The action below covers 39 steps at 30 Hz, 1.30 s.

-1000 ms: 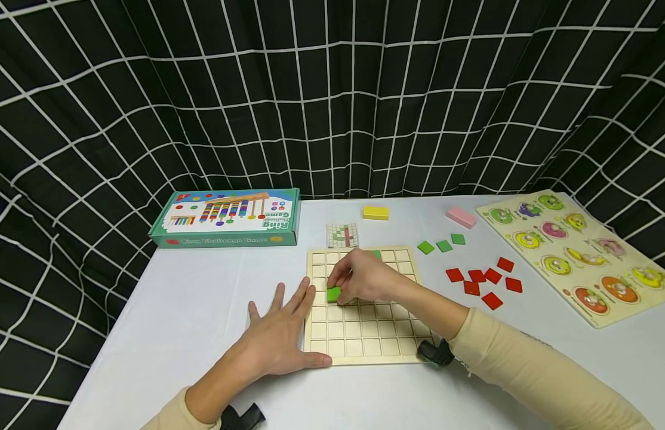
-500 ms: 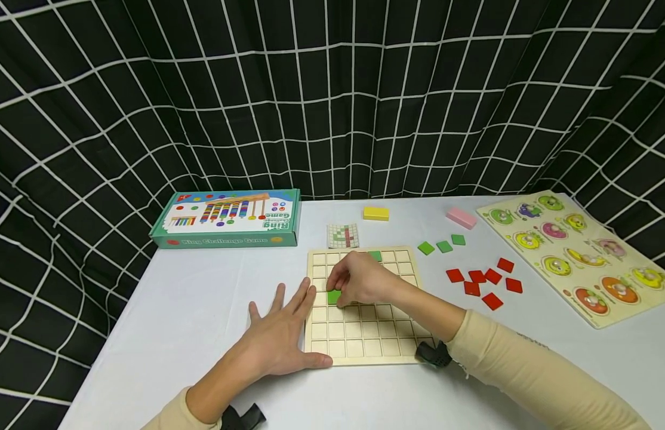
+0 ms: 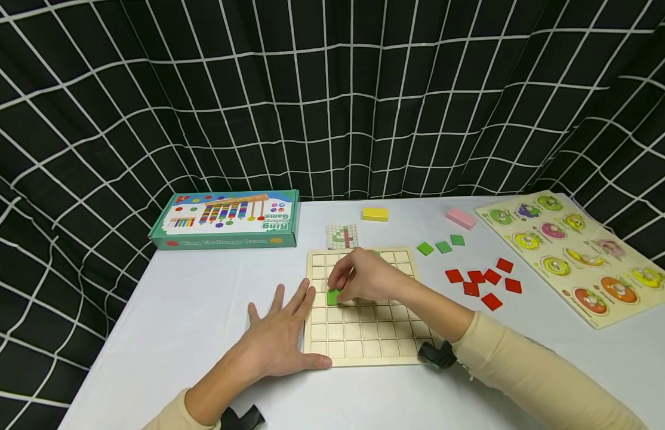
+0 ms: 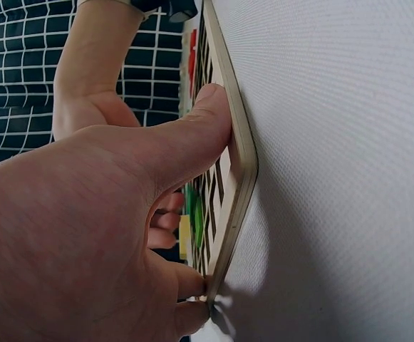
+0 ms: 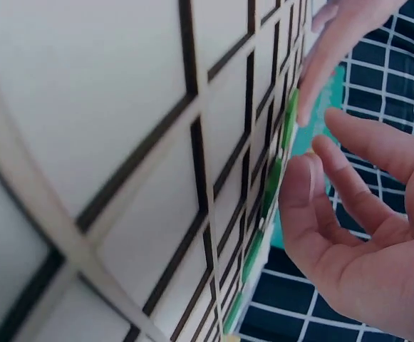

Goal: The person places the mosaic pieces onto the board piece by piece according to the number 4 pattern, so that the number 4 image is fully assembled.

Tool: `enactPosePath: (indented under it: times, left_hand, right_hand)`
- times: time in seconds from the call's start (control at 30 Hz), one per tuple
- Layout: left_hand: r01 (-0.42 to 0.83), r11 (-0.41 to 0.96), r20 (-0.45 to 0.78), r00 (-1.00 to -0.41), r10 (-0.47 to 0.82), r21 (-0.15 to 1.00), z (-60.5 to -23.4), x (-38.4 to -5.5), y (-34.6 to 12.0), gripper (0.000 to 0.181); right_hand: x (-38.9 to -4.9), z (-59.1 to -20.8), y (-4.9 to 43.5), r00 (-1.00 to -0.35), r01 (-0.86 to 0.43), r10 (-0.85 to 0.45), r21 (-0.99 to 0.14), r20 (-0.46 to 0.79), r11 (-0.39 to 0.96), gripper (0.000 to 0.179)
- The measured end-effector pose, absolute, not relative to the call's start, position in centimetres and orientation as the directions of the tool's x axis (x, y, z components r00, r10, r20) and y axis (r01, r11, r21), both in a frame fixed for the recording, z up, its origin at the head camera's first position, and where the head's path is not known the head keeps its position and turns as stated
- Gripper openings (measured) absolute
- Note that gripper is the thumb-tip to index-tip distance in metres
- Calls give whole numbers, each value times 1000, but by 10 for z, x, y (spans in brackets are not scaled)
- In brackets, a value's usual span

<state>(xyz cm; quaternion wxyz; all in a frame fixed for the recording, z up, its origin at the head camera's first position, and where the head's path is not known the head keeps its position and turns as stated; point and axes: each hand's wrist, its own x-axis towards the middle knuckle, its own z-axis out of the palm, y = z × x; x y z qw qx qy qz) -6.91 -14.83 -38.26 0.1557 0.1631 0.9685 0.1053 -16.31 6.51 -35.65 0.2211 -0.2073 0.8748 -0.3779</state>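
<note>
A wooden grid board (image 3: 354,349) lies at the middle of the table. My left hand (image 3: 276,343) is spread at its left side; in the left wrist view the thumb (image 4: 207,121) rests on the board's frame. My right hand (image 3: 365,278) is over the board, its thumb and index fingertips right at a green square tile (image 3: 332,297) that lies in a cell near the left edge. In the right wrist view those fingertips stand apart with nothing between them, and several green tiles (image 5: 272,187) line the board. The right hand hides part of the grid in the head view.
Right of the board lie green tiles (image 3: 443,246) and several red tiles (image 3: 491,301). Behind it are a small pattern card (image 3: 341,236), a yellow block (image 3: 375,214) and a pink block (image 3: 461,218). A game box (image 3: 225,220) stands back left, a fruit puzzle board (image 3: 579,257) far right.
The green tile under my right fingertips has gone from slightly raised to lying flat in its cell. My left hand has stayed in place.
</note>
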Motion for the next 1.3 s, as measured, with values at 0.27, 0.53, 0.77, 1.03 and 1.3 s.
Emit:
enactPosePath:
  times: [0.27,0.53,0.77,1.03,1.3]
  left_hand:
    - [285,928,-263,-901,345,242,-383,-69,-148,125]
    - [277,929,-263,-903,339,246,-384,-69,-148,126]
    - [271,929,-266,-904,336,254,-384,-69,-147,126]
    - [273,924,-266,-901,343,267,-384,-69,-147,126]
    - [269,924,-267,-902,340,271,-384,-69,-147,125]
  right_hand:
    - [-172,-349,86,-828,-203,-531,-786,-181,584,20]
    - [-181,-341,116,-854,-168,-495,-816,-160,554,24]
    - [-191,-339,145,-880,-153,-455,-825,-137,544,27]
    - [-199,-334,175,-923,-127,-364,-796,-124,592,29]
    - [-207,-332,202,-942,-95,-304,-760,-140,643,30]
